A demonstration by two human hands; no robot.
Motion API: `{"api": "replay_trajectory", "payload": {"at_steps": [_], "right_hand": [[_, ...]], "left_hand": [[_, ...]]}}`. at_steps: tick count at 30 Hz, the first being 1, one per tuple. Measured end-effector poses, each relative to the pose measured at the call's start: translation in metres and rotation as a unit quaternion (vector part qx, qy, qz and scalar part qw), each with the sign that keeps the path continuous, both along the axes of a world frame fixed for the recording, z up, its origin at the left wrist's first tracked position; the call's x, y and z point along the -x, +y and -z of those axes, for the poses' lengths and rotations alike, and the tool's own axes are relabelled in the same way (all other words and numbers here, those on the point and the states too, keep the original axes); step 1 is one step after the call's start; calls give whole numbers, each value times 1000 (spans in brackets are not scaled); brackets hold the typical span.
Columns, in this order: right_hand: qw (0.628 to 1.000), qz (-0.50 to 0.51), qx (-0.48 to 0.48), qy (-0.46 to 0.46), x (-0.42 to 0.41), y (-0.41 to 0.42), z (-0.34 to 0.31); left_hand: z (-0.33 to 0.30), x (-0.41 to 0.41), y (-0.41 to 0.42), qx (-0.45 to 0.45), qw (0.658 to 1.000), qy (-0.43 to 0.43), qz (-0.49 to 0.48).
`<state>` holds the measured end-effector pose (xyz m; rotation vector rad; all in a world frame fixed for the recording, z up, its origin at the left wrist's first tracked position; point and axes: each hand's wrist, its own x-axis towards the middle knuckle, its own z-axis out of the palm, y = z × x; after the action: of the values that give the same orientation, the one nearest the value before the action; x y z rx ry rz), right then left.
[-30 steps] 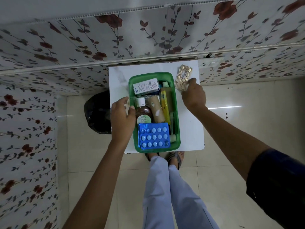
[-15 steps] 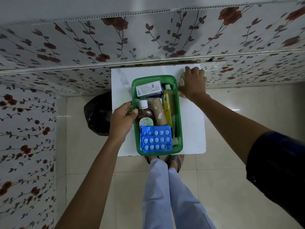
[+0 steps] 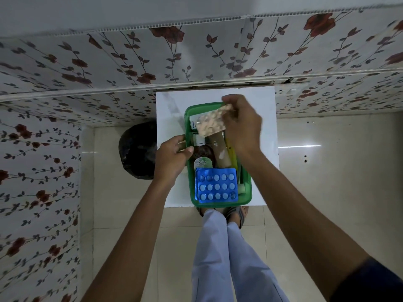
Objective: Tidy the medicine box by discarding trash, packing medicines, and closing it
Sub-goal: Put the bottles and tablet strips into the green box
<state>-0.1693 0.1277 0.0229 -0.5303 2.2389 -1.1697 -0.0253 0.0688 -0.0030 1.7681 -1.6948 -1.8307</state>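
Note:
A green medicine box stands open on a small white table. In it lie a blue blister pack, a brown bottle, a tan roll, a yellow tube and a white carton. My right hand holds a pale tablet strip tilted over the box's far end. My left hand grips the box's left rim.
A black trash bag sits on the floor left of the table. Floral-papered walls close in behind and on the left. Tiled floor spreads to the right. My legs and sandalled feet stand at the table's near edge.
My right hand picked the pale tablet strip off the table's far right corner and carried it left over the box. My left hand stayed on the left rim.

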Motion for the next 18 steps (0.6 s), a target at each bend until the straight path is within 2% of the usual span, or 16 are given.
{"api": "replay_trajectory", "payload": {"at_steps": [4, 7, 10, 12, 16, 18], "right_hand": [[992, -81, -26, 91, -8, -9, 9], [989, -37, -44, 135, 2, 9, 10], [990, 46, -54, 123, 13, 40, 14], [988, 59, -85, 117, 19, 62, 21], [973, -54, -226, 20, 19, 88, 47], [958, -112, -264, 2, 9, 87, 58]], "left_hand": [[1, -1, 0, 9, 1000, -10, 9], [2, -2, 4, 51, 997, -40, 49], [3, 1, 8, 139, 974, -112, 136], [4, 1, 7, 166, 968, -120, 145], [0, -5, 5, 183, 969, -104, 133], [-6, -11, 4, 187, 971, -98, 116]]}}
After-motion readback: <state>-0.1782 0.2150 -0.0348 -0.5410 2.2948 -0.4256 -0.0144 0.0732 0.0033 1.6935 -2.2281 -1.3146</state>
